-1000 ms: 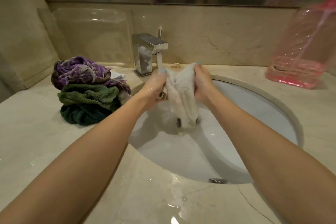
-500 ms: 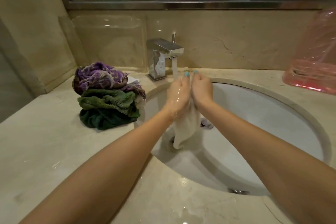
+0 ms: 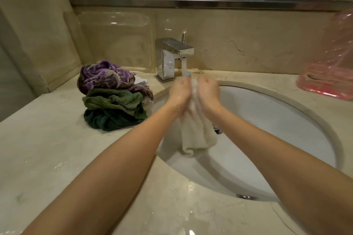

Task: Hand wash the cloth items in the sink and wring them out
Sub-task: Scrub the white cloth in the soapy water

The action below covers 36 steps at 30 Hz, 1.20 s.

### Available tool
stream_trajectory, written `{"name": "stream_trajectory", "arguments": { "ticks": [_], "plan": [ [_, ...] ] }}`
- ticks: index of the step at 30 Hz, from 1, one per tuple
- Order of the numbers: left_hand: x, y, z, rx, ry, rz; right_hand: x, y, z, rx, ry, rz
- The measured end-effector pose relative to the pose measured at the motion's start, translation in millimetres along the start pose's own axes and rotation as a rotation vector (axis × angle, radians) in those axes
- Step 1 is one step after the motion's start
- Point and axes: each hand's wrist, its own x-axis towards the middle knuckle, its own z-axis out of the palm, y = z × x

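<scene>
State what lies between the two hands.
Head view: the white cloth, gripped between left hand and right hand, its tail hanging into the sink.

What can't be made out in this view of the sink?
Head view only:
Top of the white cloth: hidden between the left hand and right hand.
Drain: mostly behind the hanging cloth.
Pink container: blurred, cut off by the right edge.
Tag by the cloth pile: too small to read.

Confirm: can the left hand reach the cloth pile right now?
Probably yes: the cloth pile sits just left of the left hand with nothing between, but that hand grips the white cloth and must release first.
</scene>
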Motion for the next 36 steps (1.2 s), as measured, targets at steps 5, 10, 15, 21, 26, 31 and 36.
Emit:
{"name": "stream_trajectory", "arguments": {
  "ticks": [5,10,15,21,26,31,36],
  "plan": [
    [-5,1,-8,-0.056,-0.008,-0.032,-2,-6,5,-0.016,0.018,-0.041],
    [-9,3,6,-0.008,-0.040,0.103,11,10,-7,0.032,0.098,0.077],
    [9,-4,-9,-0.124,0.044,-0.024,0,-2,10,0.031,-0.015,-0.109],
    [-14,5,7,-0.154,-0.158,0.105,30,31,-30,-0.264,-0.049,0.005],
    [6,-10,-21,-0.168,-0.093,0.055,42,19,-61,-0.261,-0.471,0.074],
    [5,-8,-23,-0.274,-0.086,0.108,20,29,-47,-0.494,-0.957,0.192],
    [10,-6,-32,-0.332,0.025,0.087,26,31,-56,-0.374,-1.102,0.257]
  ]
}}
